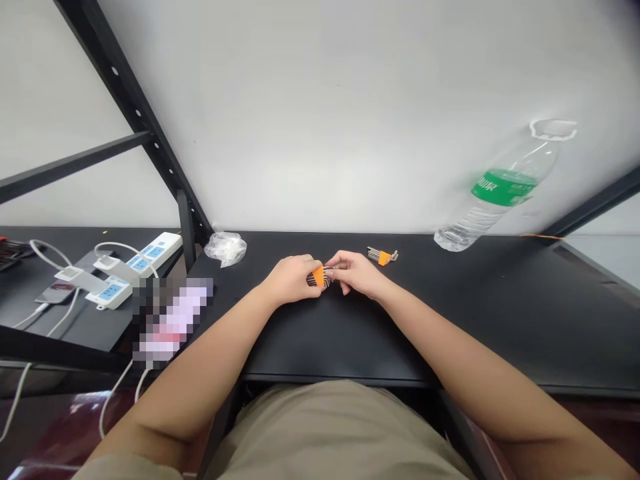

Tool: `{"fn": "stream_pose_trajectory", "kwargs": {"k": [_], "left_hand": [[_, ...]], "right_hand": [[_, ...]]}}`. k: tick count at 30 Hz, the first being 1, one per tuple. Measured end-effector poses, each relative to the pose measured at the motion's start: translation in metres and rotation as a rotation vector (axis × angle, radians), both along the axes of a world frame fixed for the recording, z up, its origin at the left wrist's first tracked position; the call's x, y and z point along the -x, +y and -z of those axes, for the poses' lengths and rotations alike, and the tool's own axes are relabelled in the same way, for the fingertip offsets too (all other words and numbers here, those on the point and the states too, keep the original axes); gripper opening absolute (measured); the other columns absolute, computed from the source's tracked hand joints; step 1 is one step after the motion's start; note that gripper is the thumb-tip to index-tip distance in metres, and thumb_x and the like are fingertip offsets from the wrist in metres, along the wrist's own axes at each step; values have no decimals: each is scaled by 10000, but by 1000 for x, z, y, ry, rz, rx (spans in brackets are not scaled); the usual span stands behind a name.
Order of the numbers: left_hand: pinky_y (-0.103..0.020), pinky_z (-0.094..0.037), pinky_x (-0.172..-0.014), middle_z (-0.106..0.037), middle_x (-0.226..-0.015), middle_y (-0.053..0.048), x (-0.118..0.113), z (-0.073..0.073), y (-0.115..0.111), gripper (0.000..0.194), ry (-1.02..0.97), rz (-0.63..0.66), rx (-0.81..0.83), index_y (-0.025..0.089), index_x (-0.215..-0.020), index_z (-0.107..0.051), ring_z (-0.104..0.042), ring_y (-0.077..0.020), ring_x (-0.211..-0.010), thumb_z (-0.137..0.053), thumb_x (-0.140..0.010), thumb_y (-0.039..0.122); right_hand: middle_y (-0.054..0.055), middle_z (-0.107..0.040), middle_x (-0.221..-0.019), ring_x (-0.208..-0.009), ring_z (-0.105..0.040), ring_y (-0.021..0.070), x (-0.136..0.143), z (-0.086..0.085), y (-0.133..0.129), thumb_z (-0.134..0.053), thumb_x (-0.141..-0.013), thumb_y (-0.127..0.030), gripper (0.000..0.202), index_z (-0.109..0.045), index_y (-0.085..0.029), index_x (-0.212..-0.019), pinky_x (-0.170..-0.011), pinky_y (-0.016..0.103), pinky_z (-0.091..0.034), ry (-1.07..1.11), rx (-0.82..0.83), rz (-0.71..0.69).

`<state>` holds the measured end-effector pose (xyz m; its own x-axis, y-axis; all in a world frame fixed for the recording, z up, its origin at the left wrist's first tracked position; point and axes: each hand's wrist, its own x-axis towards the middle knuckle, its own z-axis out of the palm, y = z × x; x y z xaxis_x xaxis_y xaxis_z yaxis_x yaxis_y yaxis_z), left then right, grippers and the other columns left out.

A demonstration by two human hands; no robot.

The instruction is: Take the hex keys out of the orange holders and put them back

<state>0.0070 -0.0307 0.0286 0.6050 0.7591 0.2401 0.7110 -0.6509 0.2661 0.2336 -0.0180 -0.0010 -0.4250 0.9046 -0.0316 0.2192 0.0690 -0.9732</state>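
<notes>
A set of metal hex keys in an orange holder (319, 276) is gripped between the thumb and fingers of my left hand (294, 279), just above the black table. My right hand (356, 273) is closed at the set's right side, thumb and fingertips pinching the bent end of a hex key (328, 271). The fingers partly cover the keys, so I cannot tell whether that key has shifted in its holder. Just beyond my right hand, a second hex key set (383, 256) in an orange holder lies on the table.
Crumpled clear plastic (226, 249) lies by the wall at the left. A large bottle (495, 190) with a green label stands at the back right. To the left are a blurred-out phone (175, 320), a white power strip (135, 270) with cables, and a black metal frame (135, 100).
</notes>
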Motion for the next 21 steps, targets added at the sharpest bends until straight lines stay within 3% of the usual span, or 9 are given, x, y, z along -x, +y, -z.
{"fn": "stream_pose_trajectory", "kwargs": {"k": [9, 17, 21], "left_hand": [[-281, -406, -630, -633, -884, -20, -1, 3, 0, 217, -6, 28, 7, 227, -852, -617, -596, -168, -752, -691, -814, 427], [-277, -427, -648, -633, -916, -20, 0, -3, -1, 212, -44, 11, 27, 235, -902, -639, -594, -161, -752, -676, -845, 436], [-282, -422, -638, -638, -914, -22, 1, -3, 0, 249, -40, -6, 22, 234, -904, -645, -592, -163, -742, -670, -850, 475]], "right_hand": [[37, -754, -822, -467, -611, 116, -5, 0, 1, -743, -870, -404, 274, -619, -204, -1012, -449, 233, -465, -26, 32, -113], [15, -724, -748, -487, -616, 117, 0, -6, -2, -733, -882, -398, 259, -622, -202, -1009, -467, 236, -495, 26, -2, -14], [45, -752, -826, -479, -612, 112, -3, -5, 1, -746, -870, -390, 269, -640, -195, -1022, -453, 244, -501, 35, 6, 4]]}}
